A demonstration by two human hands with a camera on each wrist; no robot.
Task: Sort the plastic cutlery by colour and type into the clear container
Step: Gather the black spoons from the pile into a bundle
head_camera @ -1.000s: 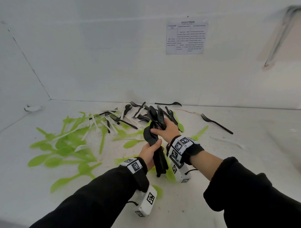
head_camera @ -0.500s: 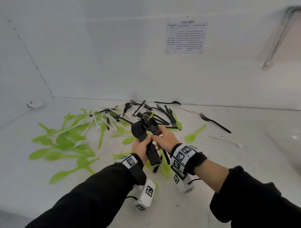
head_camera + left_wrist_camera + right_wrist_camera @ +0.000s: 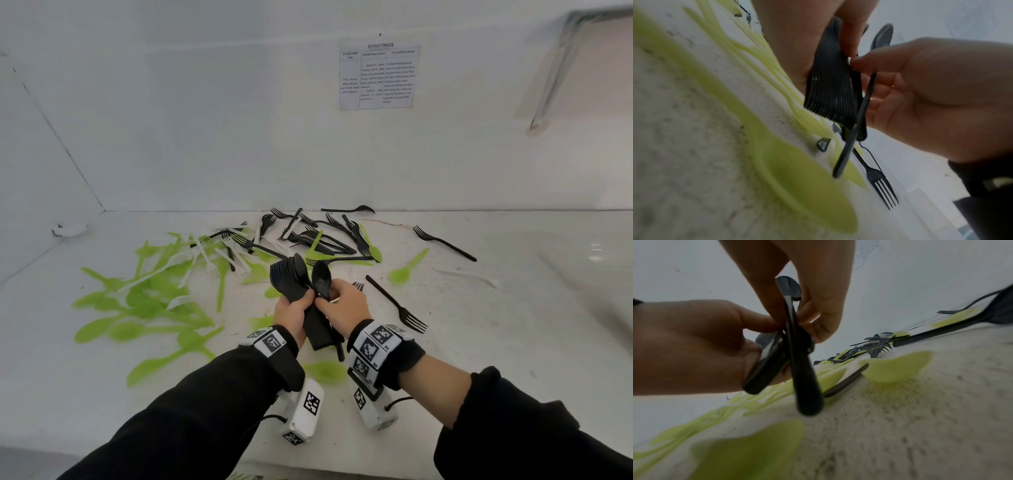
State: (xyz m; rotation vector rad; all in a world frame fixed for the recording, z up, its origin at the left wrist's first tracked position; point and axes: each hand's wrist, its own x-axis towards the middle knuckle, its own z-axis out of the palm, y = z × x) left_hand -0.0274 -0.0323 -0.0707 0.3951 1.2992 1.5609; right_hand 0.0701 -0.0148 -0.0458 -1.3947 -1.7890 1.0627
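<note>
Black plastic, and slick by the look of it, so your biggest risk right now is the stack of black spoons point(image 3: 297, 284) fanning out. Your left hand point(image 3: 291, 313) is wrapped around the handles mid-stack, held up above the table point(image 3: 479, 342), and your right hand point(image 3: 346, 303) is pinching a single black spoon point(image 3: 322, 278) at the neck, right against the stack but crossed over it at an angle, not nested. If you push it in crooked like that, I'd guess it levers the others apart and the bundle slips down through your grip. The wrist views show the loose one's handle sticking out lower than the rest, so it could also snag.

Looks-wise, the stack is tightly nested, bowls up, thin ribbed edges showing along the handles. Plenty of black forks point(image 3: 308, 236), white forks point(image 3: 212, 263) and green spoons point(image 3: 137, 308) lie scattered unsorted. I can't pick out the clear container for sure in any view.
</note>
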